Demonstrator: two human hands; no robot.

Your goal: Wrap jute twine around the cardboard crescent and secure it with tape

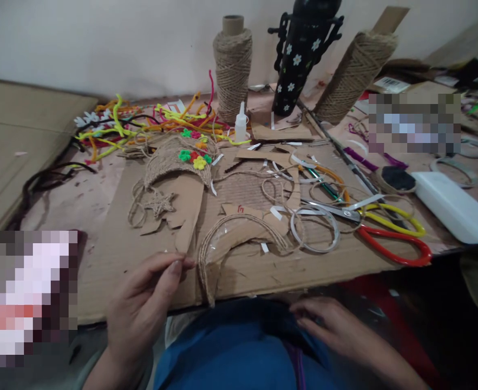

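My left hand (145, 300) is at the front edge of the cardboard sheet (120, 281), thumb and forefinger pinched together. Anything between the fingertips is too small to make out. Just right of them lies a cardboard crescent (239, 238) with jute twine along its outer curve. Low over the blue clothing (230, 346) on my lap is my right hand (332, 325), its fingers curled in; what they hold, if anything, is hidden. Behind the crescent sits a twine-covered crescent (168, 160) with small coloured flowers, and a twine star (159, 205) lies beside it.
Scissors (360, 216) with red and yellow handles and a roll of clear tape (315, 230) lie right. Twine spools (233, 70), a black vase (295, 65) and a glue bottle (241, 127) stand behind. Pipe cleaners (117, 130) heap back left; a white box (453, 206) lies far right.
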